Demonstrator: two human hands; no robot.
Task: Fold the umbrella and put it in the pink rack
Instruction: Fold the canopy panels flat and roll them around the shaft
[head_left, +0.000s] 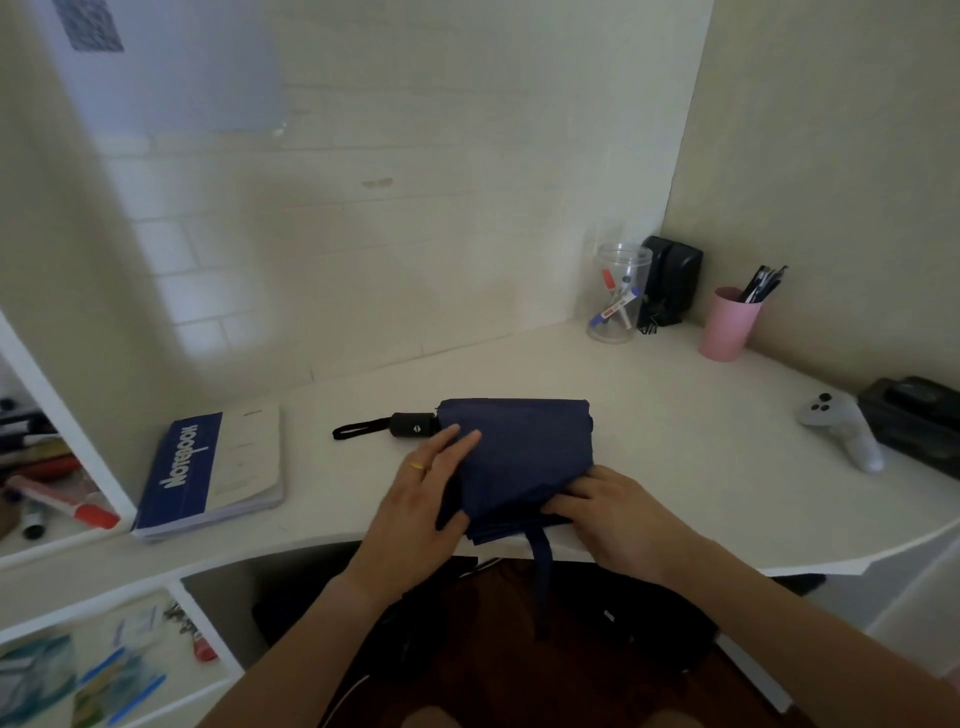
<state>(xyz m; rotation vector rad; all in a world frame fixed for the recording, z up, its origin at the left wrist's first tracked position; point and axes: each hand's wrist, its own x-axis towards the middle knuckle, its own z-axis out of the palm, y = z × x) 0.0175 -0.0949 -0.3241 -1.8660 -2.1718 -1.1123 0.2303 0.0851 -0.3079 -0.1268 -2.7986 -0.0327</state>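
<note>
A collapsed navy umbrella (524, 452) lies flat on the white desk (675, 415), its black handle (413, 425) and wrist loop pointing left. My left hand (415, 499) lies on the fabric's left side with fingers straight, thumb tucked at the folded edge. My right hand (618, 512) presses on the near right corner of the fabric, fingers bent over the folds. The closing strap (543, 566) hangs down over the desk's front edge. A pink cup (727, 327) holding pens stands at the back right corner.
A blue notebook (208, 473) lies at the desk's left. A clear jar of markers (618, 296) and a black device (672, 280) stand at the back. A white game controller (847, 431) and a black case (919, 415) sit at the right. Shelves with clutter are at left.
</note>
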